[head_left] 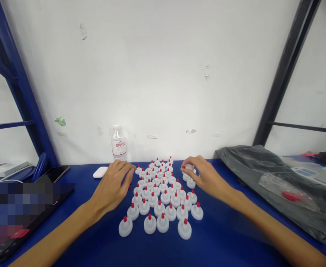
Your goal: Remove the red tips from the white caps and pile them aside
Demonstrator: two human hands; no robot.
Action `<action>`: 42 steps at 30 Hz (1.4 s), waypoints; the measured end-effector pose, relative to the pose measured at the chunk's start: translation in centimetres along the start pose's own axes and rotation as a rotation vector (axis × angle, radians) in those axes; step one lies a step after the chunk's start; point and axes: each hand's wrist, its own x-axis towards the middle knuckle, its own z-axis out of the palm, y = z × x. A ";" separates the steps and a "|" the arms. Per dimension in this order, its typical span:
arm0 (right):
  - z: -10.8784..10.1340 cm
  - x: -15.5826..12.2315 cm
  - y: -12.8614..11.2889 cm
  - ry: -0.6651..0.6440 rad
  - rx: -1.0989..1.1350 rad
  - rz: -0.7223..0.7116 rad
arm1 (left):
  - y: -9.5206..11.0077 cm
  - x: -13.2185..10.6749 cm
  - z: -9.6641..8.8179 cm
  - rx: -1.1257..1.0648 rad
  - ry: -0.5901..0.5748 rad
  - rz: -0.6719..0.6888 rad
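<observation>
Many white round nozzle caps with red tips [159, 208] stand upright in a loose cluster on the blue table [157, 252]. On the cluster's left, my left hand [114, 183] has thumb and fingertips drawn together in a pinch; anything between them is hidden. Partly covered by that hand, some small red pieces [130, 185] lie beside it. At the far right of the cluster, my right hand [200, 172] pinches a small red tip [183, 167] between thumb and forefinger. Several white caps [191, 183] sit under and behind the right hand's fingers.
A clear water bottle [119, 144] and a white case [100, 172] stand near the wall. A dark device [20, 222] and a phone [51, 173] lie left. On the right are grey plastic sheeting [243, 167] and a clear bag with red pieces [289, 194]. Metal frame posts rise both sides.
</observation>
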 end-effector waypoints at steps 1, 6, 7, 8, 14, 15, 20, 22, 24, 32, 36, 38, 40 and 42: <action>0.3 -0.2 -0.4 0.011 -0.039 -0.044 | 0.8 0.0 -0.1 0.003 0.023 0.065; 2.0 -1.1 -2.7 -0.049 -0.073 -0.265 | 4.9 -0.3 -0.1 0.043 0.044 0.338; 2.2 -1.3 -3.1 -0.060 -0.087 -0.304 | 5.5 -0.4 -0.1 0.067 0.037 0.385; 2.4 -1.5 -3.6 -0.069 -0.102 -0.339 | 6.1 -0.5 0.0 0.095 0.041 0.437; 2.6 -2.4 -5.5 -0.033 -0.085 -0.505 | 7.4 -1.4 0.8 0.236 0.029 0.617; 2.7 -2.5 -5.7 -0.034 -0.076 -0.518 | 7.4 -1.5 0.9 0.240 0.032 0.629; 3.3 -2.8 -5.5 -0.085 -0.087 -0.538 | 7.7 -1.7 1.0 0.275 0.029 0.648; 3.6 -2.7 -5.0 -0.051 -0.088 -0.553 | 7.6 -1.5 0.8 0.282 -0.043 0.600; 3.8 -2.4 -4.5 0.014 -0.080 -0.595 | 7.4 -1.3 0.6 0.220 -0.121 0.536; 3.7 -1.6 -5.2 0.211 -0.206 -0.742 | 8.2 -0.8 0.9 -0.149 -0.210 0.277; 2.5 -1.3 -4.4 0.303 -0.303 -0.818 | 6.9 -0.5 0.3 -0.272 -0.207 0.067; 1.3 -0.9 -2.7 0.311 -0.371 -0.733 | 4.6 -0.1 -0.5 -0.259 -0.186 -0.083; 0.2 -0.3 -0.6 0.321 -0.423 -0.461 | 1.8 0.4 -1.3 -0.157 -0.149 -0.175; -0.5 0.2 1.5 0.291 -0.459 -0.156 | -0.6 0.8 -1.6 -0.044 -0.125 -0.222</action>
